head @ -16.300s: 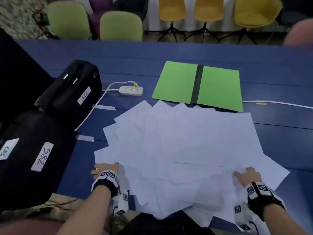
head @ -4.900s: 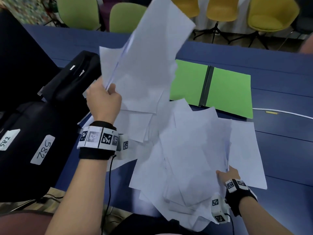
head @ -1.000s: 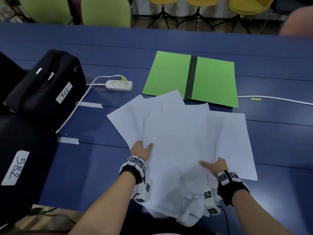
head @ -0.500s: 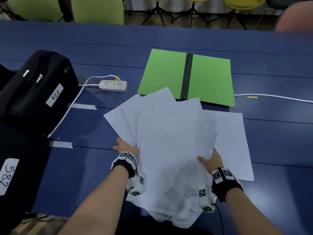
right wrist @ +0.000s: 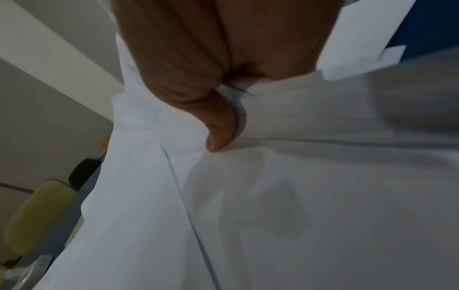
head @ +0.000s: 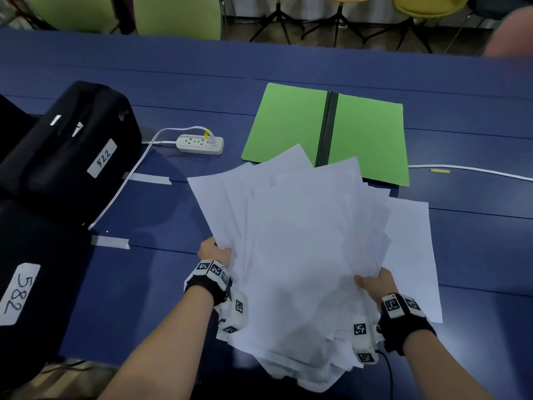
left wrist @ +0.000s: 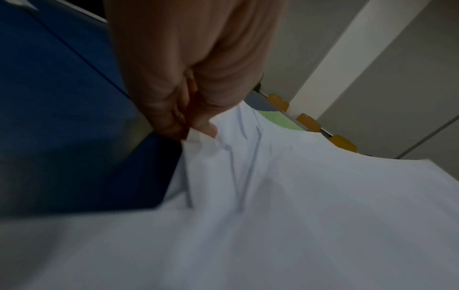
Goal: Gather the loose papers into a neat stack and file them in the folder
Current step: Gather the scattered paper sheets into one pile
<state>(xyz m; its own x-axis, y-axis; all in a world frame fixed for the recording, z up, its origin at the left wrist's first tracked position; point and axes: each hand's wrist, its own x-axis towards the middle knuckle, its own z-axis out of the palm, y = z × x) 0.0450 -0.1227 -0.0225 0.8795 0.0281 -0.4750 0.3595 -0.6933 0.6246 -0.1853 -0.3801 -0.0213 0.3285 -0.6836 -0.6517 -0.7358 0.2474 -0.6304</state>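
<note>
We hold the loose fan of white paper sheets (head: 302, 249) by both side edges over the blue table (head: 476, 241).
From the head view, our left hand (head: 215, 251) and right hand (head: 375, 284) pinch the sheets, which overlap the open green card folder (head: 288, 122) beyond. The left wrist view shows fingers (left wrist: 159, 109) curled on the paper edge; the right wrist view shows the thumb (right wrist: 218, 125) pressing on top.
</note>
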